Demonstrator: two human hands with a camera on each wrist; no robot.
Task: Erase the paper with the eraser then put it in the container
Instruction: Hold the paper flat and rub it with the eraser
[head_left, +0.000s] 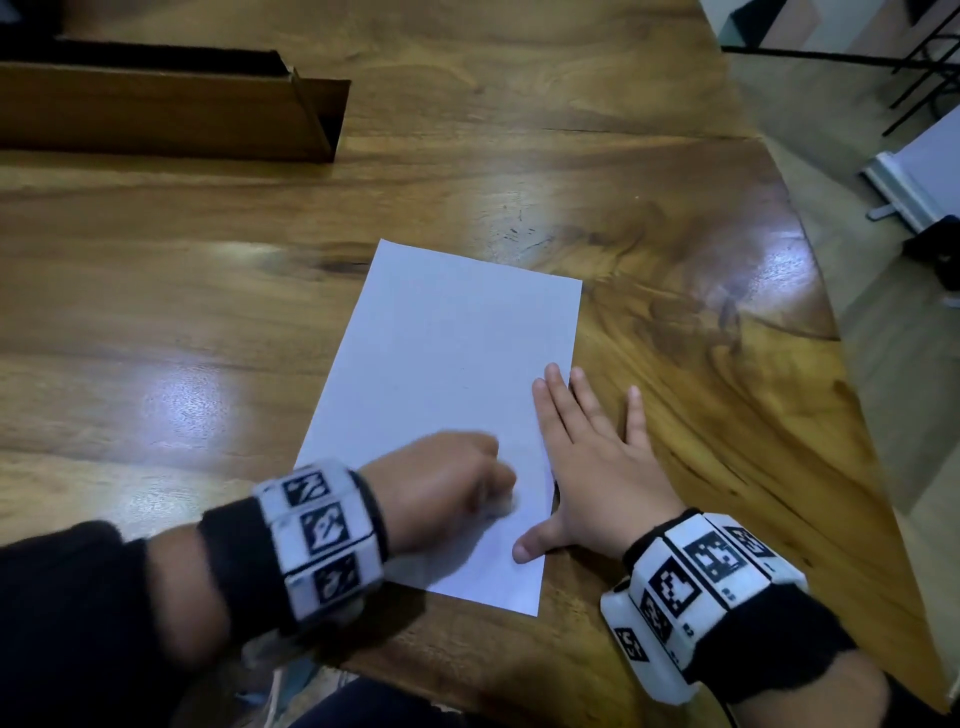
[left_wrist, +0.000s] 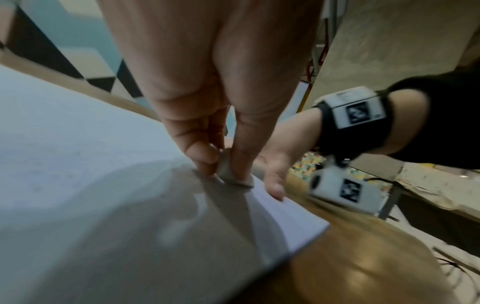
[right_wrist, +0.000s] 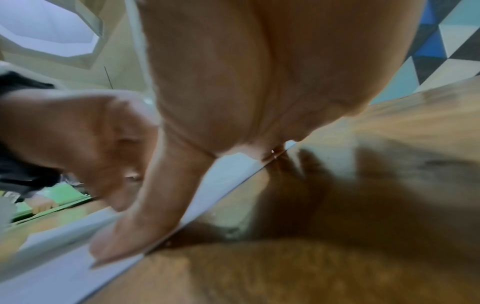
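Both wrists wear chunky white marker bands (head_left: 322, 535) over black cuffs, and those sit closest to the head camera. Left hand (head_left: 441, 483) is curled up tight over the near part of the paper (head_left: 452, 364), pinching a small pale eraser (left_wrist: 231, 174) between thumb and fingers (left_wrist: 202, 156). Its bottom end is pressed right onto the sheet. It's pretty blurry in the head view, but the left wrist view shows the pinch clearly.

Right hand (head_left: 592, 462) is flat and relaxed, fingers spread, straddling the paper's right edge: the thumb (right_wrist: 122, 240) and the two inner fingers lie on the sheet, the other fingers are off it on the wooden table (head_left: 208, 312). So it's pinning that edge down, not gripping anything.

The sheet lies flat, turned a bit relative to the table's near edge, its near right corner close to that edge. Can't make out any marks on it, too faint to tell.

Room-wise: there's a wide stretch of bare wood left of the paper and beyond its far edge. To the paper's right, the tabletop curves away, so there's less table on that side. The container, a long brown cardboard tray (head_left: 171, 114) with an open top, sits well beyond the paper's far left corner, well apart from it, running off the left side of the view.
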